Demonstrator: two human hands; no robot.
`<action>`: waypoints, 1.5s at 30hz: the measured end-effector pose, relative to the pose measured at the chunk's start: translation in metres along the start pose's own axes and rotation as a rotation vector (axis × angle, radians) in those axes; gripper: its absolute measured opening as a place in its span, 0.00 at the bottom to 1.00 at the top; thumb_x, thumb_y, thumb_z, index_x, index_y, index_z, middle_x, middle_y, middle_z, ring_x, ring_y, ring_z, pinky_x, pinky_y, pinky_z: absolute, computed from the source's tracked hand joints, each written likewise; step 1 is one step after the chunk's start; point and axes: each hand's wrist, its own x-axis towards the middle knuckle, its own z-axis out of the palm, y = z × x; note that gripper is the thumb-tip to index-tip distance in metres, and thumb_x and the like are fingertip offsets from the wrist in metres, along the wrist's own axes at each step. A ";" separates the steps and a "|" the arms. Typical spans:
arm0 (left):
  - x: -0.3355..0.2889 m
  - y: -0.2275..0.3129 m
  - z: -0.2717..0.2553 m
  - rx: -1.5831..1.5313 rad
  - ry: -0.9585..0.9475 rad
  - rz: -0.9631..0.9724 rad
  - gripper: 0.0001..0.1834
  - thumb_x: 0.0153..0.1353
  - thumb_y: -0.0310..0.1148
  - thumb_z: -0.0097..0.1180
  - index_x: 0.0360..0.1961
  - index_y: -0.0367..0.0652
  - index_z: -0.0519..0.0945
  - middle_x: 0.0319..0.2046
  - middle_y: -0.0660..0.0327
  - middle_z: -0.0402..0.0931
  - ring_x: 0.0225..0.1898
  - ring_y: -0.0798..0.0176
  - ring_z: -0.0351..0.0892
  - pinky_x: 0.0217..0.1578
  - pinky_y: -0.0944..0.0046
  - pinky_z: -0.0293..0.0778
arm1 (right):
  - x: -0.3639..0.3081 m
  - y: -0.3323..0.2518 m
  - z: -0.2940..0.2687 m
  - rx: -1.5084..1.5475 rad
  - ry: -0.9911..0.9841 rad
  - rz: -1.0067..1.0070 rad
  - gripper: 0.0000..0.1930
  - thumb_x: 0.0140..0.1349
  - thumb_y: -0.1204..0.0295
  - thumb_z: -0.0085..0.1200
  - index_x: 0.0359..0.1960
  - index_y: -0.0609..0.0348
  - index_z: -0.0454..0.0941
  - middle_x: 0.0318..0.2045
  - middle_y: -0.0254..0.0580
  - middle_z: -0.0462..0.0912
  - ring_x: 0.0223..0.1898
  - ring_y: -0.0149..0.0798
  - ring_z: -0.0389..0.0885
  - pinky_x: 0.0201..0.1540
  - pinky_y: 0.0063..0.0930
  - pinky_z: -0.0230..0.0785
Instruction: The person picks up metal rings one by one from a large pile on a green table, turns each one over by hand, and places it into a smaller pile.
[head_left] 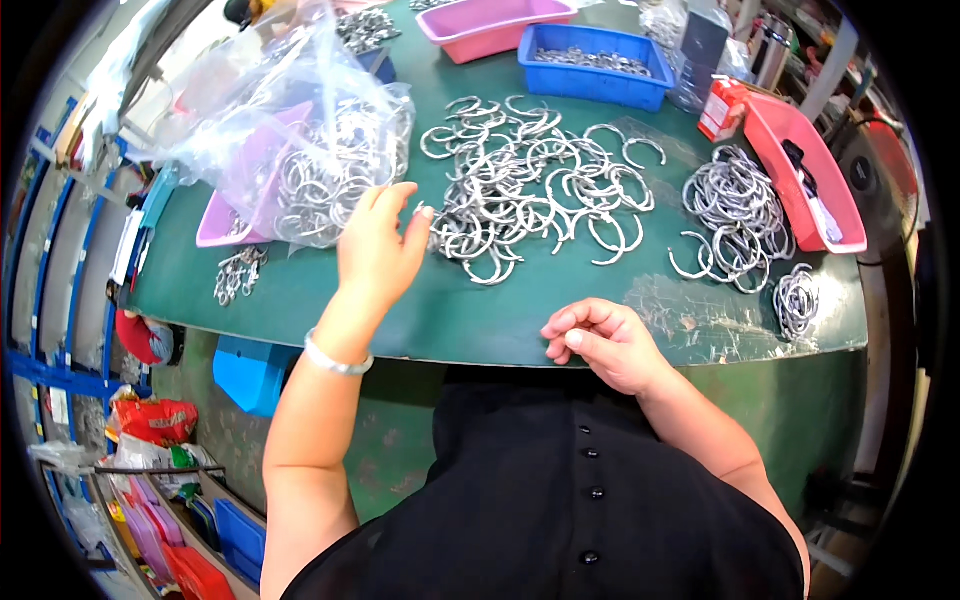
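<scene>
passable over the bare front strip of the table, between left hand and right hand. blocked beyond by loose rings; blocked at left by the bulging plastic bag, near the left hand. narrow between loose rings and bundled rings; closed off farther right by the pink tray.
</scene>
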 end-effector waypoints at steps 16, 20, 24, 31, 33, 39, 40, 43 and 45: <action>-0.012 0.007 0.036 -0.310 -0.041 -0.328 0.19 0.49 0.28 0.53 0.44 0.40 0.69 0.22 0.56 0.74 0.24 0.57 0.75 0.28 0.63 0.70 | 0.001 -0.001 0.009 0.050 0.016 -0.043 0.06 0.55 0.80 0.46 0.35 0.64 0.71 0.36 0.46 0.75 0.32 0.34 0.76 0.35 0.25 0.68; -0.009 0.013 0.034 -0.254 -0.009 -0.216 0.16 0.49 0.28 0.51 0.42 0.42 0.70 0.22 0.53 0.73 0.26 0.52 0.74 0.28 0.58 0.69 | 0.000 -0.001 0.008 0.041 0.018 -0.046 0.06 0.55 0.80 0.46 0.35 0.64 0.71 0.35 0.46 0.75 0.32 0.34 0.76 0.35 0.25 0.68; -0.003 0.018 0.025 -0.103 0.037 0.007 0.15 0.48 0.26 0.50 0.40 0.43 0.70 0.20 0.53 0.72 0.26 0.49 0.72 0.28 0.53 0.67 | 0.000 -0.001 0.008 0.035 0.009 -0.061 0.06 0.55 0.80 0.46 0.35 0.64 0.70 0.35 0.46 0.75 0.32 0.34 0.76 0.35 0.25 0.68; 0.004 0.023 0.023 -0.102 0.163 0.242 0.14 0.47 0.22 0.49 0.38 0.42 0.71 0.21 0.56 0.70 0.26 0.51 0.69 0.28 0.55 0.66 | 0.000 -0.001 0.009 0.030 0.009 -0.062 0.06 0.55 0.80 0.46 0.34 0.64 0.70 0.35 0.47 0.75 0.32 0.35 0.76 0.34 0.25 0.68; 0.008 0.028 0.021 -0.138 0.173 0.256 0.14 0.47 0.22 0.49 0.38 0.42 0.72 0.21 0.56 0.70 0.26 0.51 0.69 0.28 0.56 0.66 | 0.000 0.000 0.009 0.035 0.012 -0.063 0.06 0.55 0.80 0.46 0.34 0.64 0.70 0.35 0.47 0.75 0.31 0.35 0.76 0.34 0.25 0.68; 0.020 0.045 0.020 -0.261 0.205 0.303 0.13 0.46 0.22 0.49 0.36 0.42 0.73 0.23 0.56 0.71 0.28 0.52 0.70 0.30 0.57 0.67 | 0.000 0.001 0.008 0.029 0.004 -0.074 0.06 0.54 0.79 0.48 0.35 0.65 0.70 0.35 0.48 0.75 0.31 0.35 0.75 0.34 0.25 0.68; 0.021 0.046 0.021 -0.248 0.185 0.319 0.13 0.46 0.22 0.50 0.36 0.42 0.73 0.24 0.56 0.72 0.28 0.52 0.70 0.30 0.57 0.67 | 0.000 0.001 0.008 0.031 0.005 -0.072 0.06 0.54 0.79 0.48 0.35 0.65 0.70 0.35 0.47 0.75 0.31 0.35 0.75 0.34 0.25 0.68; 0.025 0.049 0.022 -0.178 0.075 0.354 0.13 0.45 0.23 0.50 0.36 0.42 0.73 0.24 0.56 0.72 0.28 0.53 0.71 0.30 0.57 0.67 | 0.000 0.001 0.008 0.029 0.006 -0.067 0.06 0.54 0.78 0.48 0.34 0.65 0.70 0.35 0.47 0.75 0.31 0.35 0.75 0.34 0.25 0.68; 0.027 0.054 0.021 -0.088 -0.060 0.360 0.13 0.44 0.24 0.50 0.35 0.42 0.73 0.23 0.57 0.72 0.28 0.53 0.71 0.31 0.57 0.68 | 0.000 0.001 0.008 0.027 0.008 -0.068 0.06 0.54 0.78 0.48 0.34 0.64 0.70 0.35 0.47 0.75 0.31 0.35 0.75 0.34 0.25 0.68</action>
